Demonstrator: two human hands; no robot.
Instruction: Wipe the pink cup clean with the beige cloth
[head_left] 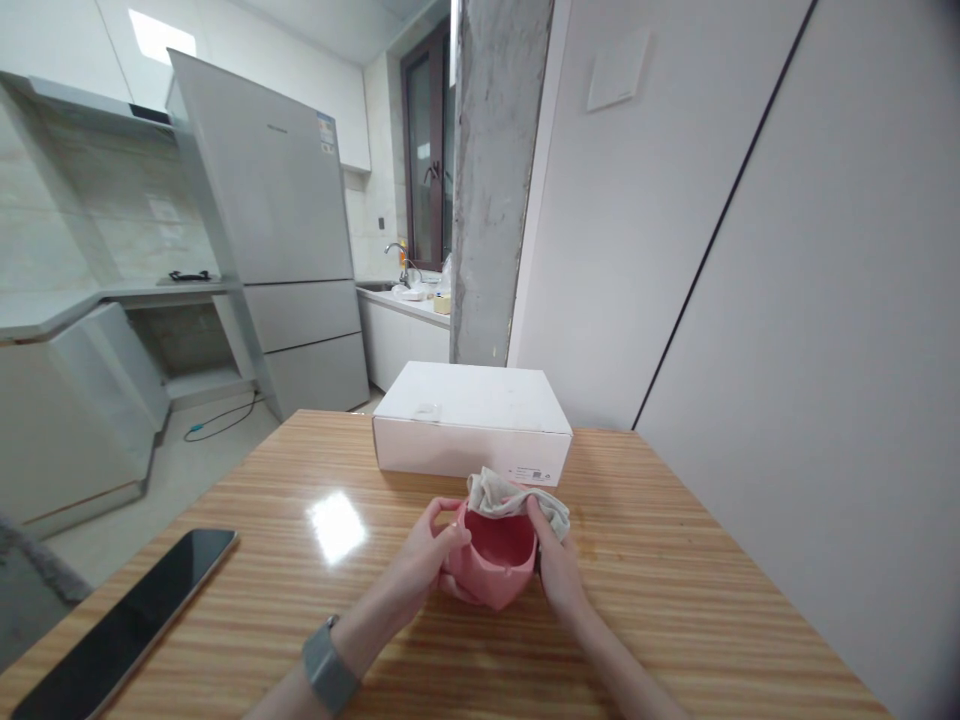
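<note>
A pink faceted bowl (489, 580) is held up over the wooden table (660, 580), its opening facing me. Around its left side curl the fingers of my left hand (429, 550), the thumb at the rim. My right hand (555, 560) grips a pale grey cloth (499, 496) at the bowl's right rim, with the thumb pressing on the cloth. This cloth drapes over the far rim and hangs past the right side. Some fingers of my right hand are hidden behind the bowl and cloth.
Behind the bowl a white box (472, 445) lies on the table. A black phone (127, 620) rests near the table's left edge. Beyond are a fridge (262, 200), a concrete pillar (491, 180) and a sink counter (405, 310); a white wall (810, 350) borders the right side.
</note>
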